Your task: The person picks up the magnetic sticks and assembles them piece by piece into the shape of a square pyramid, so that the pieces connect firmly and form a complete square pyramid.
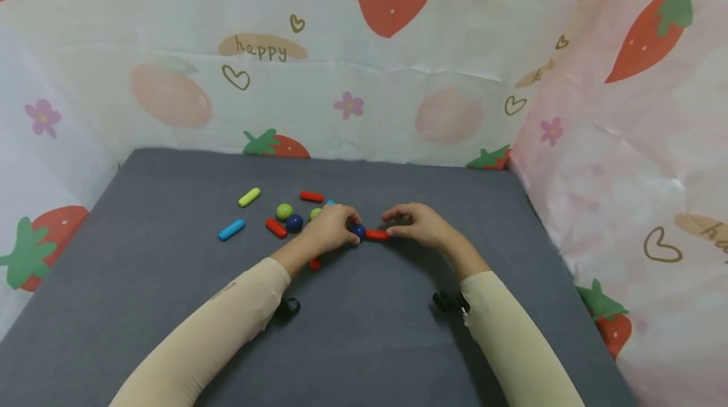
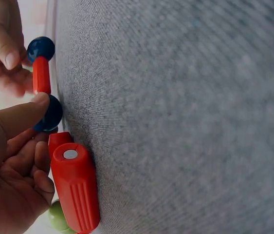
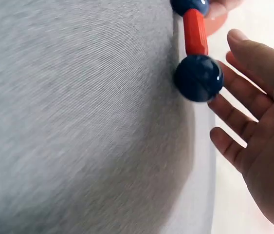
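My left hand [image 1: 330, 228] pinches a glossy dark blue ball [image 2: 53, 116] between thumb and fingers. A red ridged rod [image 1: 378, 235] joins that ball to a second dark blue ball [image 3: 198, 78], making a short straight chain low over the grey cloth. My right hand [image 1: 423, 225] is at the second ball, its fingers spread behind it and its thumb apart from it. In the head view the right hand hides this second ball. Close by the left hand lies a loose red rod [image 2: 76, 187] with a round silvery end, and another red piece [image 2: 59, 140] behind it.
Left of the hands are a yellow-green rod [image 1: 249, 197], a light blue rod [image 1: 232, 230], red rods [image 1: 311, 196], a green ball [image 1: 284, 212] and a loose blue ball [image 1: 294, 224]. Another green ball [image 1: 315, 213] is partly behind the left hand. Strawberry-print cloth [image 1: 364, 116] surrounds the table.
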### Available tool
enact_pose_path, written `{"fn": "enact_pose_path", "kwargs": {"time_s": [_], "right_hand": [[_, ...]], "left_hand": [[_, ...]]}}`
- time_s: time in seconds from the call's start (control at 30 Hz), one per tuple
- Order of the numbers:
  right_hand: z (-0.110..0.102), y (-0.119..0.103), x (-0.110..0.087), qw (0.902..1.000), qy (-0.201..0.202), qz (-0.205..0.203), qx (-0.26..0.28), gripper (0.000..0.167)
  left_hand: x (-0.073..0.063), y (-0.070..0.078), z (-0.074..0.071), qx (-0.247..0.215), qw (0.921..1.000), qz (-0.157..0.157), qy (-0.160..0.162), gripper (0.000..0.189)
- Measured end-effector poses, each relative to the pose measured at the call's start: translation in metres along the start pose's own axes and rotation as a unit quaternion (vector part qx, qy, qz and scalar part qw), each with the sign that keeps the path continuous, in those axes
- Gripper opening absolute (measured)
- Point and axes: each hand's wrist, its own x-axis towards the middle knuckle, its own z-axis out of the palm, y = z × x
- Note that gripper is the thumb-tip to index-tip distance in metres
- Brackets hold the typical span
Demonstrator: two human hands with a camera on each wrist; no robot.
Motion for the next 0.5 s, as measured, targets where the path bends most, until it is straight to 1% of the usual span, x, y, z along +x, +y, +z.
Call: {"fn": "enact_pose_path", "kwargs": {"time_s": [0.13, 0.3, 0.4, 0.5], "right_hand": [[0.0, -0.009, 0.013, 0.9991, -0.041, -0.009, 0.002, 0.036], [0.004, -0.014, 0.021, 0.9962, -0.086, 0.004, 0.013, 0.027], [0.007, -0.013, 0.024, 0.9939, -0.106, 0.013, 0.028, 0.022], [0.007, -0.014, 0.024, 0.9923, -0.116, 0.02, 0.041, 0.02]], "left_hand": [[0.0, 0.0, -0.002, 0.0, 1.0, 0.002, 0.002, 0.034], [0.001, -0.001, -0.001, 0.008, 0.9999, 0.013, -0.003, 0.034], [0.002, -0.002, 0.001, 0.01, 0.9997, 0.02, -0.005, 0.034], [0.002, -0.003, 0.002, 0.007, 0.9997, 0.023, -0.007, 0.035]]}}
